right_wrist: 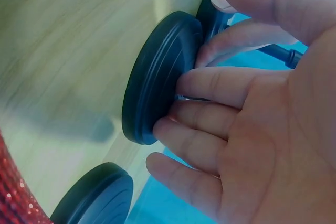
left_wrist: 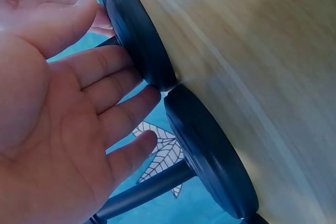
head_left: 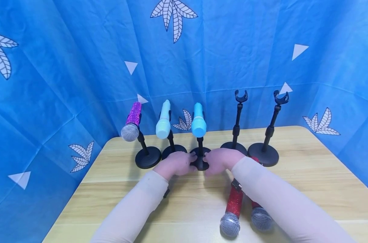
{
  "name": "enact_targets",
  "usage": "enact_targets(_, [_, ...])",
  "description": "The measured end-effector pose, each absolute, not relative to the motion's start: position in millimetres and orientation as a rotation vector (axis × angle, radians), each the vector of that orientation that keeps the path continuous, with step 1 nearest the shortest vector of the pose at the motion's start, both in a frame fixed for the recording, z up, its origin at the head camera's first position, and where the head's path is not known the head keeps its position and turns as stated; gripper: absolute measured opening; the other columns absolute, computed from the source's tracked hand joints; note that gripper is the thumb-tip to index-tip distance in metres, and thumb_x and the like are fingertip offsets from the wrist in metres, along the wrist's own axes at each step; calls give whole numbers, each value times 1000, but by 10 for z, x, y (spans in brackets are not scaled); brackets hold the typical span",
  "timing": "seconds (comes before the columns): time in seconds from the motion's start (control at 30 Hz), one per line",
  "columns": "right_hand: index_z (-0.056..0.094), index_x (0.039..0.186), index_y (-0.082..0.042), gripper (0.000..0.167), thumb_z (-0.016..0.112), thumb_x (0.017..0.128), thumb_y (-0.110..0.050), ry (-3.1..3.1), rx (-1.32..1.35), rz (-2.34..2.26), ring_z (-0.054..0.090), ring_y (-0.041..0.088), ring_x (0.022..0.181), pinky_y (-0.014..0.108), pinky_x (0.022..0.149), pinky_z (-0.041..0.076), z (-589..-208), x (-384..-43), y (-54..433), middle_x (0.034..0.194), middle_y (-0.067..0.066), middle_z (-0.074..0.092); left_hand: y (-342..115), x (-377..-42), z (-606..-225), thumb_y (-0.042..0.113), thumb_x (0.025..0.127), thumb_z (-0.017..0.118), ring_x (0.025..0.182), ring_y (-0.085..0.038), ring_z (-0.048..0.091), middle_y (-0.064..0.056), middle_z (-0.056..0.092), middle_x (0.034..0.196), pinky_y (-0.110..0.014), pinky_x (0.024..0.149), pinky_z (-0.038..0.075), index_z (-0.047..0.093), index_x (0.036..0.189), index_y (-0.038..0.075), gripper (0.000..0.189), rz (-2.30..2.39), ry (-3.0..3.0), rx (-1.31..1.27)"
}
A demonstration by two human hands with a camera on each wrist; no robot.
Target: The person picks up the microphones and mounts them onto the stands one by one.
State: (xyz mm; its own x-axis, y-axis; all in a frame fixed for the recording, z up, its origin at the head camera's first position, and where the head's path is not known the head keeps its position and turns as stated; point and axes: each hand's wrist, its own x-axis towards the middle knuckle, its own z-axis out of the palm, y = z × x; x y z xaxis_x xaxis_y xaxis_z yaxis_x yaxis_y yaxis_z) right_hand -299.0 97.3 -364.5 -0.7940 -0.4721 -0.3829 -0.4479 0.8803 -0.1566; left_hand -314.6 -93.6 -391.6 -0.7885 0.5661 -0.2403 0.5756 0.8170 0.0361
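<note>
Black base [head_left: 200, 164] btwn L hand [head_left: 180, 163] & R hand [head_left: 219, 161], fingertips touching it. Fingers near-straight, slightly spread. Blue mic [head_left: 199, 123] above them.

Cloth-walled booth: blue leaf-print drapes [head_left: 232, 44], wooden tabletop [head_left: 190, 202]

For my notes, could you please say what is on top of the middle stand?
On the stand sits a bright blue microphone, which hides most of the stand's top from view.

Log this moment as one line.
left hand: at base of middle stand | right hand: at same base, opposite side | middle stand: holds blue microphone | two rightmost stands: no microphone | red microphones: on table
</note>
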Motion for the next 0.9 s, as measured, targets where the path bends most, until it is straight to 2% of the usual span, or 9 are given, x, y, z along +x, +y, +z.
enact_targets(0.1, [62,139,-10,63,72,84,-39,2629,-665,-95,59,22,77,39,75,44,-3645,-3009,972,83,5,60,-932,-3162,-3920,45,99,61,131,-25,54,1,46,154,-43,103,46,51,150,20,57,-45,2756,869])
enact_targets(0.27, [64,136,-12,59,72,84,-39,2625,-638,-126,59,22,79,41,76,43,-3647,-3027,991,83,5,62,-930,-3174,-3916,44,100,61,132,-24,54,1,46,155,-42,104,45,51,150,20,57,-27,2751,867])
enact_targets(0.37, [63,138,-16,60,72,83,-38,2622,-646,-166,60,22,85,42,80,45,-3657,-3037,1024,97,4,67,-940,-3173,-3928,44,100,60,132,-25,54,-1,46,155,-42,105,45,50,151,20,57,-4,2749,875])
enact_targets(0.43, [62,140,-17,61,71,84,-39,2622,-651,-199,61,22,96,44,88,47,-3663,-3044,1052,114,3,68,-952,-3172,-3944,45,100,60,132,-26,53,-2,46,154,-42,106,44,48,152,19,59,27,2750,877])
enact_targets(0.5, [60,143,-19,63,71,84,-40,2623,-659,-215,60,23,110,46,96,46,-3673,-3050,1081,131,2,63,-969,-3175,-3970,45,101,60,133,-26,52,-3,45,155,-42,107,43,46,153,19,60,51,2750,886])
enact_targets(0.6, [57,146,-20,65,69,86,-44,2618,-672,-218,52,27,130,52,106,41,-3682,-3065,1122,147,3,54,-991,-3183,-4006,46,100,59,135,-26,50,-3,44,155,-42,108,42,45,154,19,61,69,2760,894])
enact_targets(0.7, [58,145,-22,61,68,88,-43,2611,-719,-206,48,29,136,52,109,38,-3697,-3084,1160,151,2,50,-1006,-3187,-4025,45,101,59,138,-25,47,-2,43,156,-42,109,40,47,153,18,59,71,2771,904])
enact_targets(0.9, [63,140,-25,52,68,89,-36,2650,-794,-215,47,25,137,50,109,39,-3676,-3049,1293,148,-1,53,-1020,-3169,-4048,40,99,63,138,-24,46,-4,46,154,-43,110,40,51,150,16,57,169,2784,914])
